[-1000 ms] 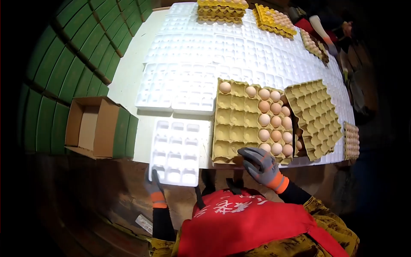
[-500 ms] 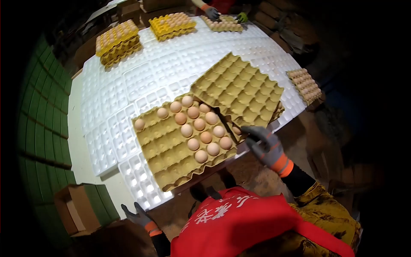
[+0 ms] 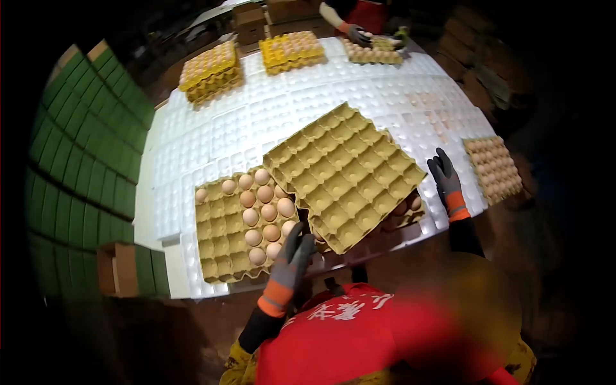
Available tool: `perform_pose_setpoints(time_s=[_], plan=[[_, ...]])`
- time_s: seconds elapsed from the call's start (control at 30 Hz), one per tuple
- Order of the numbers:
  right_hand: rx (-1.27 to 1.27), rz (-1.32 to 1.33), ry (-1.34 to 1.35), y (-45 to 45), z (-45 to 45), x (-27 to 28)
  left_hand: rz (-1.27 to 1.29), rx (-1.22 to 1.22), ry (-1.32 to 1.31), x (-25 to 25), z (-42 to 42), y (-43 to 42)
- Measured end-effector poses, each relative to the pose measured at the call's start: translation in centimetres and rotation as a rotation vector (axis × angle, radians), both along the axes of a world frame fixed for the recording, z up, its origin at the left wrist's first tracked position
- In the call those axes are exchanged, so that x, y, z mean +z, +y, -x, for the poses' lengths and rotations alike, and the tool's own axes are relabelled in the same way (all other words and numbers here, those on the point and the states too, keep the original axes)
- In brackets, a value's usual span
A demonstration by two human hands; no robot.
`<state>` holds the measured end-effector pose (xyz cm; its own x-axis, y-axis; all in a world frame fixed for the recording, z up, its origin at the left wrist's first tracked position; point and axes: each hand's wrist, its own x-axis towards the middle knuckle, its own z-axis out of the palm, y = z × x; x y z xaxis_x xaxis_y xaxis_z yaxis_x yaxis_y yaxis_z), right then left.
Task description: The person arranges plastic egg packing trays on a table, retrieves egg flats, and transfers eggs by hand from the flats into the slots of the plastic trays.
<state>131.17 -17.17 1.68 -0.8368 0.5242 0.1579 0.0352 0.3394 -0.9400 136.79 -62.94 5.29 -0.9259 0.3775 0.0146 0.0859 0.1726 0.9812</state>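
Observation:
My left hand (image 3: 290, 263), in a grey glove with an orange cuff, is at the lower right corner of a pulp egg tray (image 3: 218, 240), by the eggs (image 3: 272, 232). Its fingers are stretched out. Whether they touch an egg or the tray edge cannot be made out. My right hand (image 3: 447, 179) is spread over the white surface, holding nothing, to the right of an empty pulp egg tray (image 3: 346, 172). This empty tray lies askew, overlapping the first tray, with more eggs (image 3: 409, 205) showing beneath its right corner.
White dimpled trays (image 3: 256, 122) cover the table. A full egg tray (image 3: 491, 168) sits at the right edge. Yellow stacks of eggs (image 3: 210, 70) stand at the back, where another person's gloved hand (image 3: 358, 35) works. Green cartons (image 3: 77, 147) and an opened box (image 3: 119, 269) are left.
My left hand has moved up and right from the table's front edge to the eggs. My right hand has moved away from the trays to the right. The view has shifted.

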Motion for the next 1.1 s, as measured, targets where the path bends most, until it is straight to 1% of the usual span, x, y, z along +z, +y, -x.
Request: perform_pose_setpoints(time_s=[0.03,0.07,0.1,0.13,0.17,0.23,0.27,0.3,0.33,0.37,0.4,0.43,0.47,0.5,0.53,0.57,0.6,0.63,0.67,0.7,0.73,0.77,0.8,0.87,0.9,0.93,1.0,1.03,1.1], plan=[[0.126,0.092,-0.084,-0.4,0.7,1.3,0.084,-0.010,0.109,-0.4,-0.1,1.8],[0.244,0.178,-0.171,-0.9,1.1,2.7,0.081,0.077,0.067,-0.5,-0.2,3.1],[0.357,0.234,-0.175,-1.2,1.4,2.8,0.073,0.164,0.024,0.4,-0.2,4.8],[0.398,0.139,-0.029,-2.5,1.2,3.3,0.064,0.282,-0.082,1.8,-0.6,6.3],[0.414,0.167,-0.008,-3.2,0.9,3.8,-0.025,0.346,-0.225,1.9,-1.0,6.8],[0.418,0.262,0.049,-5.7,0.1,5.8,-0.093,0.466,-0.117,1.9,-2.1,6.4],[0.411,0.328,0.086,-7.8,-0.6,6.4,-0.111,0.534,-0.232,1.8,-2.5,4.6],[0.385,-0.012,0.195,-9.9,-1.2,6.9,0.030,0.590,-0.064,2.9,-3.3,3.2],[0.459,-0.045,0.246,-12.3,-2.7,7.7,0.169,0.641,0.107,4.4,-4.2,1.8],[0.547,0.055,0.106,-14.0,-3.7,7.8,0.091,0.793,0.094,5.0,-4.5,0.4],[0.686,0.105,0.116,-15.5,-4.6,7.5,0.189,0.811,0.184,4.9,-4.7,-2.7],[0.823,0.085,0.092,-16.2,-5.1,7.1,0.752,0.655,0.600,3.3,-5.4,-7.4],[0.873,-0.038,0.062,-16.8,-5.7,6.3,0.448,0.824,0.228,4.3,-5.0,-9.1],[0.822,-0.089,0.071,-17.0,-6.6,5.5,0.429,0.770,0.222,3.0,-4.6,-12.6],[0.758,-0.149,0.078,-16.7,-7.1,5.0,0.201,0.884,0.016,3.2,-3.9,-12.7],[0.688,-0.131,-0.007,-14.1,-8.0,5.1,0.405,0.931,0.184,3.0,-1.7,-9.9],[0.668,-0.102,-0.066,-12.0,-8.6,5.7,0.604,1.030,0.379,3.9,-1.7,-7.0],[0.652,-0.069,-0.124,-10.1,-9.4,6.6,0.541,0.942,0.470,4.7,-1.0,-4.4],[0.591,0.072,-0.219,-8.4,-10.3,7.5,0.477,0.864,0.556,5.2,-0.8,-1.7],[0.527,0.099,-0.121,-6.9,-11.4,6.9,0.242,0.846,0.456,5.9,-0.4,2.7],[0.476,0.124,-0.023,-5.7,-12.4,6.4,0.274,0.709,0.499,6.5,-0.4,5.6],[0.395,0.248,-0.107,-5.0,-13.2,6.7,0.232,0.586,0.430,6.7,-0.5,8.3],[0.371,0.235,-0.120,-4.3,-14.1,6.7,0.191,0.468,0.366,6.9,-0.6,10.8],[0.332,0.207,-0.136,-2.6,-15.7,6.0,-0.024,0.226,0.261,6.7,-0.6,15.9],[0.365,0.034,-0.213,-1.6,-16.3,6.0,-0.059,0.089,0.271,7.4,-0.6,18.4],[0.384,0.006,-0.244,-0.7,-16.9,6.1,-0.088,-0.050,0.282,8.0,-0.6,20.4],[0.423,-0.052,-0.305,1.5,-17.8,6.1,-0.130,-0.207,0.233,6.7,-0.4,23.9],[0.444,-0.128,-0.320,3.4,-18.2,4.8,-0.149,-0.278,0.218,6.7,-0.3,25.9],[0.423,-0.140,-0.275,6.3,-19.1,3.3,-0.129,-0.322,0.201,5.9,0.1,27.9]])
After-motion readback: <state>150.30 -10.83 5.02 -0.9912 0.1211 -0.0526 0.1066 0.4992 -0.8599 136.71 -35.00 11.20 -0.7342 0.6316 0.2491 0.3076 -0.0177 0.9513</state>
